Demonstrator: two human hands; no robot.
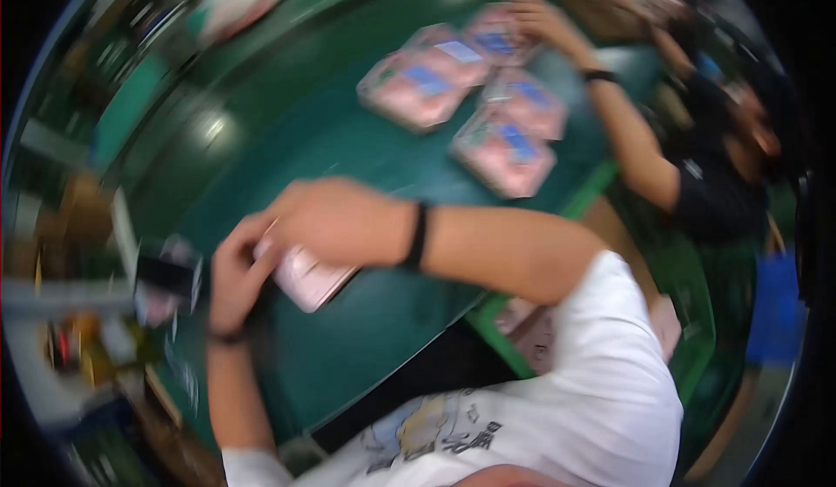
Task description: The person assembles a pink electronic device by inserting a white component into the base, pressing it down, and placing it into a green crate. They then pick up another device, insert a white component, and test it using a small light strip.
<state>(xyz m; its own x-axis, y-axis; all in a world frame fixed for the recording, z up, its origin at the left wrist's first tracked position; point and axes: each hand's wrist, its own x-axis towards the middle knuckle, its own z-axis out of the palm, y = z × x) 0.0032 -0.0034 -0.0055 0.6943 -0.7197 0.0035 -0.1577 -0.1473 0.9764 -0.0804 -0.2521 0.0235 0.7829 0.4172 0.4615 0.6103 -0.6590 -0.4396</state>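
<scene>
A small pale pink box (pixel 311 285) sits low over the green tabletop, at the left of the view. My right hand (pixel 341 221) reaches across from the right and curls over the box's upper edge. From below, my left hand (pixel 238 271) meets it at the box's left end, fingers closed there. Both hands are smeared by motion, and their fingers overlap. The right hand hides the box's far side.
Several clear-wrapped pink packs with blue labels (pixel 503 152) lie farther along the green table (pixel 383 330). A co-worker's hand (pixel 542 23) touches the farthest packs. A green crate (pixel 699 339) with pink items stands beside my right arm. A dark-screened device (pixel 165 273) is at the left.
</scene>
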